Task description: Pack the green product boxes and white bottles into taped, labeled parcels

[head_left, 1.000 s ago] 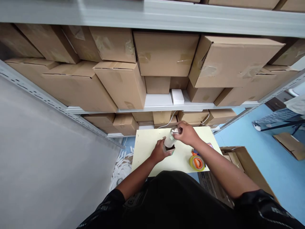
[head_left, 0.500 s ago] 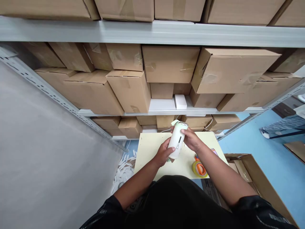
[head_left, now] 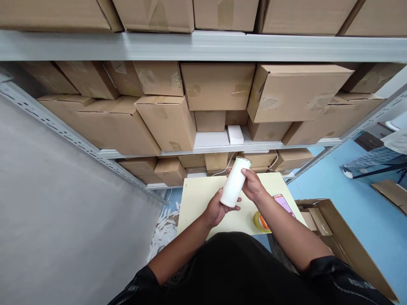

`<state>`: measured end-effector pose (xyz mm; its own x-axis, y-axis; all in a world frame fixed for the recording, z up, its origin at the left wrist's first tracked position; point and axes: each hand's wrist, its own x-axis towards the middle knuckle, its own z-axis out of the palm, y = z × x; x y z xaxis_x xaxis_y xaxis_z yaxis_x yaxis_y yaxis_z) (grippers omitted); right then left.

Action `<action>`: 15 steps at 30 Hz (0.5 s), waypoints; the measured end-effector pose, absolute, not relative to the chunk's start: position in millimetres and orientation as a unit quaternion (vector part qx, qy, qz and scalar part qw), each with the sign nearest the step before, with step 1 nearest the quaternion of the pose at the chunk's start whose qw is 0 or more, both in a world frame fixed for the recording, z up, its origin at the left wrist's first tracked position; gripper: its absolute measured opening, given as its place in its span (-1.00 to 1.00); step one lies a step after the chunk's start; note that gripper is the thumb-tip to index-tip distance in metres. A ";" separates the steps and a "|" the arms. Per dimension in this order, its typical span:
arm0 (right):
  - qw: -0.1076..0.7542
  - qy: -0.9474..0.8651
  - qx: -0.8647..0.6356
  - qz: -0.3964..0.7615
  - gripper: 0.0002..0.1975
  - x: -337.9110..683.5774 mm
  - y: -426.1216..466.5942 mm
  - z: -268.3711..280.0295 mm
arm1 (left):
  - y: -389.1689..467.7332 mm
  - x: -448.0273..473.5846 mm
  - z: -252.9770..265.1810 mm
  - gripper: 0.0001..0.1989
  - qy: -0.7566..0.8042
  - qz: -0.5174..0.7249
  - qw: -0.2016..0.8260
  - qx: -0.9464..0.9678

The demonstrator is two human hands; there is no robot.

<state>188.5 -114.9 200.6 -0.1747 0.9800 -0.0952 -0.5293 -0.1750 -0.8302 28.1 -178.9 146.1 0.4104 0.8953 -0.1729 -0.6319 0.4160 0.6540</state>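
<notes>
A plain white cylinder (head_left: 234,182), like a tall can or tumbler, is held tilted above the pale yellow table; its upper end shows a rim with a darker, shiny face. My right hand (head_left: 253,185) grips it near the top, thumb on the front and fingertips behind. At the lower end, my left hand (head_left: 218,209) cradles it, thumb along the side and fingers passing underneath. What is inside the cylinder, if anything, is hidden.
A yellow tape roll (head_left: 261,222) with something orange and a phone (head_left: 284,204) lie on the table (head_left: 193,199) by my right forearm. Shelves (head_left: 178,149) of cardboard boxes rise ahead. An open carton (head_left: 346,237) stands at right; white scraps (head_left: 163,228) lie on the floor at left.
The cylinder has been turned, so its printed lettering and the pale green flap at its top no longer show. My left thumb has moved off its front, and those fingers now spread beneath it.
</notes>
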 end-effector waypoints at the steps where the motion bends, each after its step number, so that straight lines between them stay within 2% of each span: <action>1: 0.568 -0.341 -0.349 0.663 -0.55 186.8 -116.4 201.5 | -180.4 28.8 146.5 -0.33 0.264 0.497 0.784 0.262; 3: 0.582 -0.353 -0.346 0.646 -0.51 184.6 -119.1 203.2 | -182.6 30.0 148.0 -0.32 0.273 0.522 0.758 0.281; 8: 0.500 -0.360 -0.293 0.731 -0.42 186.2 -124.6 204.5 | -185.0 31.9 151.9 -0.33 0.259 0.465 0.807 0.256; 13: 0.578 -0.358 -0.385 0.624 -0.43 184.9 -127.1 199.9 | -189.4 33.5 155.8 -0.39 0.276 0.507 0.761 0.297; 15: 0.566 -0.367 -0.361 0.644 -0.45 186.0 -128.3 201.2 | -190.3 33.6 156.3 -0.38 0.284 0.503 0.757 0.304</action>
